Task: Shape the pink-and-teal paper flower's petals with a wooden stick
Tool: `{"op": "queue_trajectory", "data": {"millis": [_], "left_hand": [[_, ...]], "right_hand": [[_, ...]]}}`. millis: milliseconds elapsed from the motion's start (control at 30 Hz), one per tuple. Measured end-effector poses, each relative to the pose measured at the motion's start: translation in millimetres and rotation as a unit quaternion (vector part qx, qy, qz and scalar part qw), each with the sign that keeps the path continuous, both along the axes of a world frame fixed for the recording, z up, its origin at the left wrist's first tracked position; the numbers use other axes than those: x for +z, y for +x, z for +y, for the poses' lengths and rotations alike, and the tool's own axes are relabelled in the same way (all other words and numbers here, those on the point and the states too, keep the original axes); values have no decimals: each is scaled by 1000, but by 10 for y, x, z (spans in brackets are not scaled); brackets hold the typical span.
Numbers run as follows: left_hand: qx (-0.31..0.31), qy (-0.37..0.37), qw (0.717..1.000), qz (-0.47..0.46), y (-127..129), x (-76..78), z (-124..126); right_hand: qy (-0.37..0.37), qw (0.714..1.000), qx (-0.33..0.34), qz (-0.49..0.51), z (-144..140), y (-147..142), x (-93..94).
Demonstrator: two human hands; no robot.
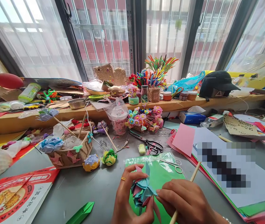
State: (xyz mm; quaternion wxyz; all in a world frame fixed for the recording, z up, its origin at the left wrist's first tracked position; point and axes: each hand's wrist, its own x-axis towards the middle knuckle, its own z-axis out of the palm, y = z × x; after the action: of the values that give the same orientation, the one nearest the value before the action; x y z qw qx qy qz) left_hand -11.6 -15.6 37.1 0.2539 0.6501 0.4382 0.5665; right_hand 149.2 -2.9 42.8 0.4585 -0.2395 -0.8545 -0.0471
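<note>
the six-o'clock flower, cupped by the left hand, is seemingly shaped by the pinching right hand, stick gripped, steadiness needed next.

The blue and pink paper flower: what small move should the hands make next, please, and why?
Perhaps the right hand should ease the blue petal tip gently outward. It appears to pinch that tip, while the left hand holds the paper flower from the other side. The right hand also has a wooden stick in its grip, so a small movement seems safer.
</note>
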Motion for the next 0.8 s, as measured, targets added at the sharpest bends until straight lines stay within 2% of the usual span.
{"op": "queue_trajectory", "data": {"millis": [167, 300, 367, 433, 533, 633, 800], "left_hand": [[-7, -7, 1000, 21, -24, -14, 12], [20, -6, 996, 83, -62, -68, 41], [48, 38, 989, 134, -92, -89, 57], [48, 114, 973, 195, -121, -100, 73], [-22, 191, 943, 270, -146, -107, 96], [-53, 160, 951, 261, -138, -121, 103], [-112, -9, 975, 191, -103, -118, 69]], "right_hand": [[-11, 1000, 0, -11, -9, 2, 0], [-74, 996, -32, -25, 19, 22, 9], [-108, 993, -44, -31, 39, 41, 12], [-135, 989, -49, -37, 54, 54, 8], [-156, 985, -50, -47, 59, 55, -18], [-164, 984, -43, -48, 48, 40, -47], [-250, 966, -27, -54, 23, 34, -25]]}}
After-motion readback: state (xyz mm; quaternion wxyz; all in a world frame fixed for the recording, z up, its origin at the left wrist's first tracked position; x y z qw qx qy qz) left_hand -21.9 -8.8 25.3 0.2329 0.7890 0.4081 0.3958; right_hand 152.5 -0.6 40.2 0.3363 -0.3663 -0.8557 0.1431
